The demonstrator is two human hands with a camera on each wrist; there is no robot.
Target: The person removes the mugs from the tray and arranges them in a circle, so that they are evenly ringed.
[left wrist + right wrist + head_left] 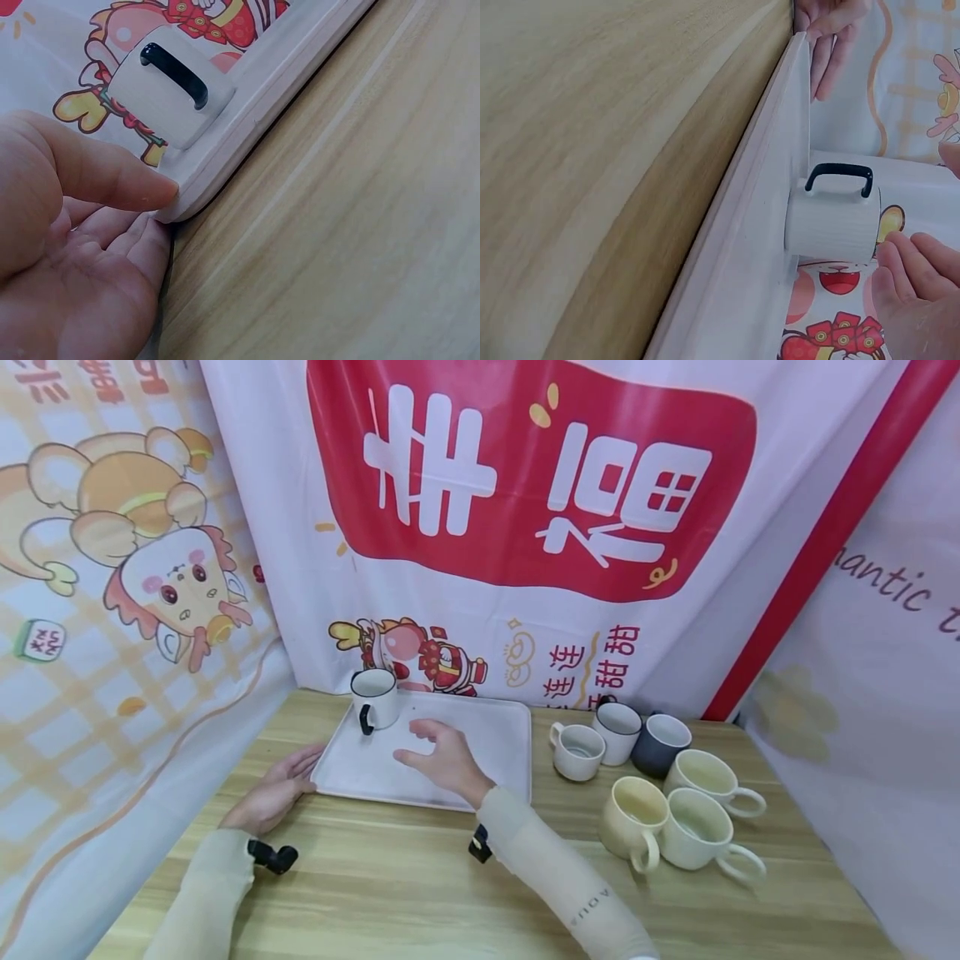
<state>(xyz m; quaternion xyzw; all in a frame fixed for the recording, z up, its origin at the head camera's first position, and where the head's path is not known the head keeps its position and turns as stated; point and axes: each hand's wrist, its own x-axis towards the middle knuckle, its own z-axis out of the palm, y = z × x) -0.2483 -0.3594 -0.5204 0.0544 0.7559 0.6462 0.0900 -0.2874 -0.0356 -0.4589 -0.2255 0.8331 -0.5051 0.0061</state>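
A white mug with a black rim and black handle (375, 700) stands upright at the far left of a white rectangular tray (480, 743). My left hand (273, 793) is at the tray's near left corner. In the left wrist view its straight thumb (127, 180) touches the corner, while the other fingers extend along the side, palm turned up. Over the tray, to the right of the mug, my right hand (442, 760) has its thumb and fingers spread apart and holds nothing. The right wrist view shows its fingertips (900, 259) close to the ribbed mug (832, 225).
Several mugs stand on the wooden table (360, 893) right of the tray: a small white cup (577, 756), a black-rimmed white mug (617, 735), a dark grey mug (660, 747), a yellow mug (630, 827) and two pale ones. Printed cloth (525, 635) hangs behind.
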